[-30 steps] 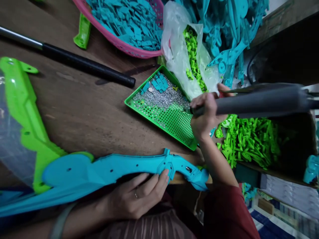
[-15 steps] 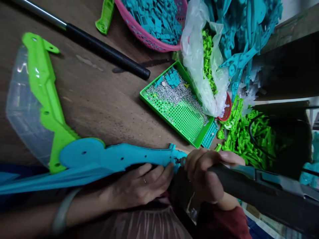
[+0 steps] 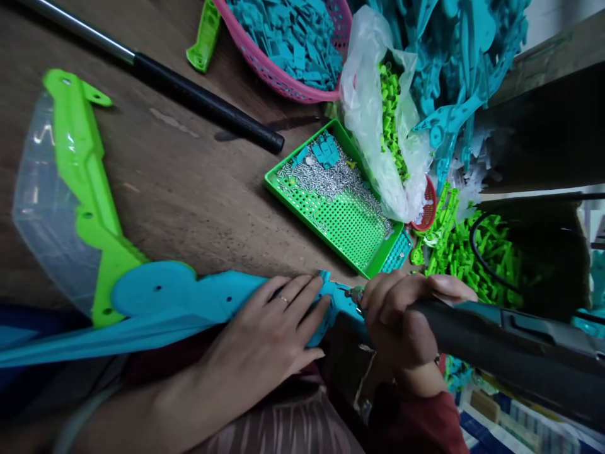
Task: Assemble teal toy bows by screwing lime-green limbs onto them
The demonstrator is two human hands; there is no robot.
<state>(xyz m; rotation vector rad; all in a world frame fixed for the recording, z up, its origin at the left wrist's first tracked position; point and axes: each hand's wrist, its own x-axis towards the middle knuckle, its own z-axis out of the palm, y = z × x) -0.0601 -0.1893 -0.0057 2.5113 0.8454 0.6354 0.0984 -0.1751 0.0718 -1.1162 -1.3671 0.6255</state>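
Note:
A long blue plastic part (image 3: 198, 299) lies at the near side of the table, joined at its left end to a bright green arm (image 3: 82, 164) with a clear plastic panel (image 3: 47, 208). Across the blue part rests my left hand (image 3: 269, 334), fingers over its top towards the far edge and thumb at the near side, holding it. My right hand (image 3: 401, 321) is wrapped around the front of a dark electric screwdriver (image 3: 496, 353). The driver's metal tip points left at the blue part's right end; whether it touches a screw I cannot tell.
Beyond the hands stands a green perforated tray (image 3: 326, 236) of screws and small blue pieces. Behind it are a pink basket (image 3: 265, 75) of blue parts and a plastic bag (image 3: 363, 126). Green parts (image 3: 496, 252) heap at right. A black-handled rod (image 3: 208, 101) lies at back left.
My left hand has moved from the near edge up over the top of the blue part. My right hand and the screwdriver have shifted slightly to the right.

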